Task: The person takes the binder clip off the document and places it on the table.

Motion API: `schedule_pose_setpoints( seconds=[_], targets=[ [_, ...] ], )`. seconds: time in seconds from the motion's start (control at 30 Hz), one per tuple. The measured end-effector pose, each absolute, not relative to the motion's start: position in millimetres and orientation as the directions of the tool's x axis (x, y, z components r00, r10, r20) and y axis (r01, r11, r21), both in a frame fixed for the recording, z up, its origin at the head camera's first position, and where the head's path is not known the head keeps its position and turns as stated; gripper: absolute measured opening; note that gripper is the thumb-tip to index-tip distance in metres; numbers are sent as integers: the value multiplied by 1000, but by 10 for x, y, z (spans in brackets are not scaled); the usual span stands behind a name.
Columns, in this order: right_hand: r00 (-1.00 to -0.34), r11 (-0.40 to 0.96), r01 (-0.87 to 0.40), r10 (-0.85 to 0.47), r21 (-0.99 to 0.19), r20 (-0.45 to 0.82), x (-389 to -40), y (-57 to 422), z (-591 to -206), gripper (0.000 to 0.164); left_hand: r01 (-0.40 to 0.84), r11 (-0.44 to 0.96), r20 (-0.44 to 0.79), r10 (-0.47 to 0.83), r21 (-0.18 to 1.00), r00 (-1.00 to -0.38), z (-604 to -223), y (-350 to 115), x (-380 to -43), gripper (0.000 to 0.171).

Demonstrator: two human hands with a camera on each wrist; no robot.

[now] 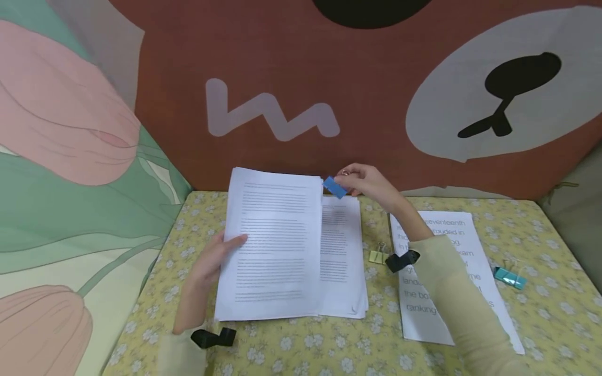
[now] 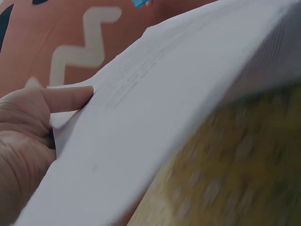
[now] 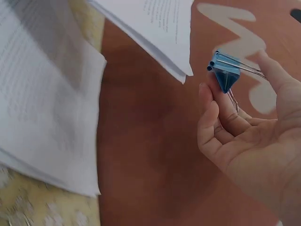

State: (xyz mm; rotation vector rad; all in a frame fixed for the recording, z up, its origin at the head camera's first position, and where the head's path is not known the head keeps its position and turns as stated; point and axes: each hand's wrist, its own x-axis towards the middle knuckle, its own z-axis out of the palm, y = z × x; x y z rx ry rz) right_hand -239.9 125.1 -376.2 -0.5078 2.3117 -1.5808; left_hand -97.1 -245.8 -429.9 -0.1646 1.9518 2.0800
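Note:
My left hand (image 1: 211, 263) grips a stack of printed paper (image 1: 275, 245) by its left edge, thumb on the top sheet and the other fingers hidden behind. In the left wrist view the thumb (image 2: 68, 99) presses the sheets, which bow slightly. My right hand (image 1: 369, 183) pinches a blue binder clip (image 1: 335, 188) by its wire handles, close to the stack's top right corner. Seen from the right wrist, the blue clip (image 3: 225, 70) stands apart from the corner of the raised stack (image 3: 155, 33). A second printed stack (image 1: 342, 256) lies on the table, partly covered by the held one.
A yellow binder clip (image 1: 378, 256) lies between the second stack and a large-print stack (image 1: 423, 326), which the right forearm crosses. Farther right is a teal binder clip (image 1: 510, 278). The flowered tablecloth (image 1: 287, 344) reaches a brown printed backdrop (image 1: 273, 62) behind.

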Motion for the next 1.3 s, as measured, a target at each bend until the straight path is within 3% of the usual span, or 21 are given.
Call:
schedule_pose_setpoints(
  seconds=[0.23, 0.5, 0.73, 0.97, 1.07, 1.3],
  targets=[
    [-848, 347, -127, -524, -929, -80, -2326, 920, -3975, 47, -287, 28, -288, 39, 958, -957, -4190, -2986, -884, 43],
    [-792, 395, -136, -594, -908, -140, -2204, 487, -4165, 49, -296, 224, -293, -45, 929, -955, -4127, -3462, -900, 60],
    [-768, 473, -270, -631, -839, -108, -2127, 97, -4374, 38, -310, 377, -301, -82, 873, -950, -4199, -3592, -1013, 59],
    [-702, 431, -354, -709, -830, -69, -2038, -215, -4575, 34, -296, 531, -253, -153, 794, -955, -4295, -3656, -1165, 55],
    [-685, 423, -370, -725, -827, -65, -2015, -302, -4635, 28, -256, 607, -194, -167, 752, -967, -4339, -3664, -1232, 51],
    [-692, 455, -347, -714, -820, -103, -1985, -377, -4704, 30, -258, 714, -106, -251, 650, -962, -4456, -3624, -1338, 48]
  ],
)
